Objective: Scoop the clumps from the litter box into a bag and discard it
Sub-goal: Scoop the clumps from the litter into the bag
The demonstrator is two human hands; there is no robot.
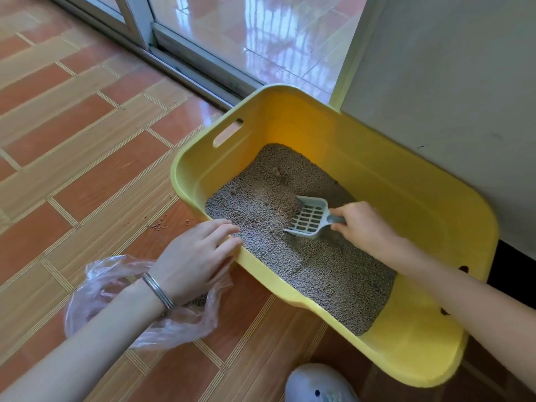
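Note:
A yellow litter box (420, 204) sits on the tiled floor, filled with grey-brown litter (319, 271). My right hand (362, 224) grips the handle of a pale slotted scoop (309, 217), whose front edge digs into a darker mound of litter (278, 201). A small clump (275, 171) lies near the far end. My left hand (194, 253) rests with straight fingers on the box's near-left rim. A clear plastic bag (110, 288) lies crumpled on the floor under my left wrist, with a little litter inside.
Several spilled litter grains (162, 224) dot the floor left of the box. A grey wall (449, 97) stands right behind the box, and a sliding glass door (246, 33) at the back. A light shoe (319, 384) shows at the bottom edge.

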